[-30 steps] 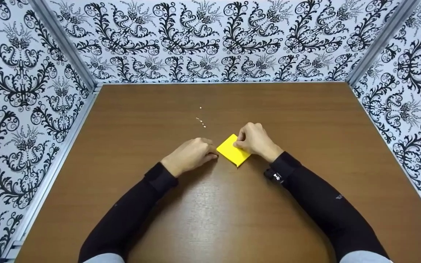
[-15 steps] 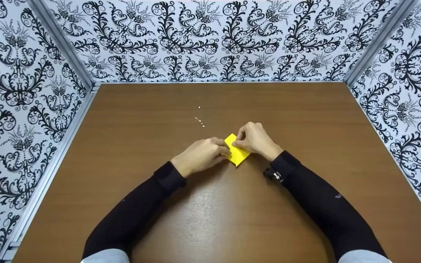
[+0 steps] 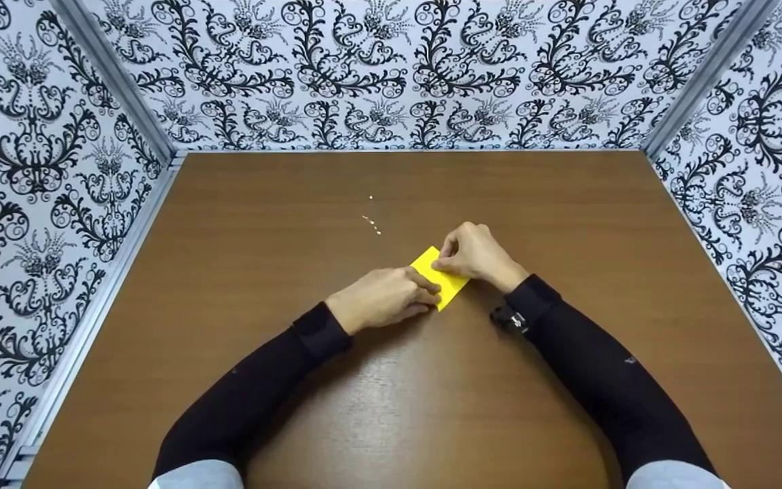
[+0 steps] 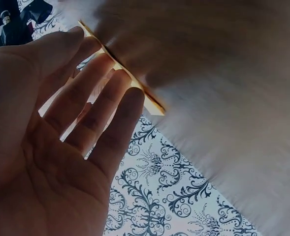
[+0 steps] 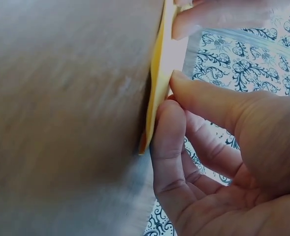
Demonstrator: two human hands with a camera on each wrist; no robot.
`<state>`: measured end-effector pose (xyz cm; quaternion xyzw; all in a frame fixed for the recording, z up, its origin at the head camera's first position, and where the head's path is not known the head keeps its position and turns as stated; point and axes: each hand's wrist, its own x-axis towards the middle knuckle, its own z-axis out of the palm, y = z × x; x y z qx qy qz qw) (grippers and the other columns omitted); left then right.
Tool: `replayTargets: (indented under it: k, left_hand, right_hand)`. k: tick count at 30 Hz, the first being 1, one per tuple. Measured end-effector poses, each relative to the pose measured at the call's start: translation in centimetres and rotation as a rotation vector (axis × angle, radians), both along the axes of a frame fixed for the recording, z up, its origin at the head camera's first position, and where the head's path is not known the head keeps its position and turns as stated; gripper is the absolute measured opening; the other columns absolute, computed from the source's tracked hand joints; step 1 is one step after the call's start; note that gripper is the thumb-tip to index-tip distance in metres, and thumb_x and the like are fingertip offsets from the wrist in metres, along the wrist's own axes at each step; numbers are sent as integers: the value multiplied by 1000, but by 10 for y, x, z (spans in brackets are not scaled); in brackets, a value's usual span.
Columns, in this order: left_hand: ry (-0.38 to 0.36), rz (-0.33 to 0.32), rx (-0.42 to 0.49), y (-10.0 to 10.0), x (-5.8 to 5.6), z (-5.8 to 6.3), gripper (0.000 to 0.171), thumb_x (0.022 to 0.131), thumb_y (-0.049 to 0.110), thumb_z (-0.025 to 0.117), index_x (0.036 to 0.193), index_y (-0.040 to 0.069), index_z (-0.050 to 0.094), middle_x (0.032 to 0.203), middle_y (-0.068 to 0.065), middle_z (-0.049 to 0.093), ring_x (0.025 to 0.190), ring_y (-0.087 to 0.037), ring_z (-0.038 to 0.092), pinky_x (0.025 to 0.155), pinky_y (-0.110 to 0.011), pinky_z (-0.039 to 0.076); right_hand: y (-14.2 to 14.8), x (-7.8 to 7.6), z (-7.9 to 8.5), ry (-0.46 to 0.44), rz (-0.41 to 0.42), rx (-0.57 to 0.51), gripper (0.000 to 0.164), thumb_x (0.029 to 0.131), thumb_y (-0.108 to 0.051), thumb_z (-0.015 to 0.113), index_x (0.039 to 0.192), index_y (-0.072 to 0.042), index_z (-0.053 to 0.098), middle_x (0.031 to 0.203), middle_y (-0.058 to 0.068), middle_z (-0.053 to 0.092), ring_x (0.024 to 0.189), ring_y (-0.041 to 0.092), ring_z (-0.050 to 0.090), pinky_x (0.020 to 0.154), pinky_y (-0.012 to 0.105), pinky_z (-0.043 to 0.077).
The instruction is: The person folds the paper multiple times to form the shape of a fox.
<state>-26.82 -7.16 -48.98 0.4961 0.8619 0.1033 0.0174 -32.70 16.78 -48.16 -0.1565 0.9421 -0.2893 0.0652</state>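
1. We see the yellow pad [image 3: 440,278] flat on the desk [image 3: 567,204], between both hands.
2. Our left hand [image 3: 384,299] lays straight fingers on its near-left part.
3. Our right hand [image 3: 476,255] pinches its far edge.

Both hands, left [image 3: 384,297] and right [image 3: 476,256], on a yellow paper square [image 3: 440,277], brown table [image 3: 567,224].

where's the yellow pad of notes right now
In the head view the yellow pad lies flat on the brown table, just right of centre, between the left hand and the right hand, both touching it.
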Motion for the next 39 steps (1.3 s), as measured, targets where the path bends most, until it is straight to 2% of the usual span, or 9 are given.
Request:
replayTargets:
  k: [7,12,19,30,35,39]
  left_hand:
    - [70,-37,-67,-1,1,3,30,116,23,75,145,23,85,155,0,79,146,-25,75,112,-44,69]
    - [88,-44,-69,0,2,3,30,116,21,76,144,22,85,154,0,80,145,-24,76,114,-41,67]
    - [65,-22,-63,0,2,1,31,115,17,77,144,22,85,155,1,79,145,-25,76,114,-41,68]
    - [26,7,-66,2,3,6,30,113,15,78,142,20,86,154,2,80,143,-26,76,115,-44,67]
    - [27,26,-86,5,4,8,29,114,18,77,141,21,87,155,3,79,143,-24,76,114,-43,67]
    - [4,60,-68,6,6,8,27,115,22,77,140,22,87,154,4,80,143,-22,77,113,-43,68]
  right_hand:
    - [-1,-9,5,15,3,-11,16,96,-23,96,102,-8,92,102,12,89,85,24,74,67,23,55]
    - [-3,-18,5,23,19,0,20,97,-22,95,108,-6,92,105,12,90,86,23,75,69,21,53]
    - [-6,-26,4,-15,24,3,19,99,-22,93,109,-6,91,106,13,89,82,21,73,66,20,54]
    - [-5,-28,4,-74,-3,-59,15,106,-22,90,108,-6,90,100,12,86,79,16,70,65,21,56]
    - [-4,-28,4,-92,-10,-76,16,109,-21,86,107,-6,89,98,11,84,75,14,68,64,21,55]
    - [-4,-28,5,-96,1,-83,16,110,-20,84,107,-6,90,96,12,84,73,13,67,63,20,55]
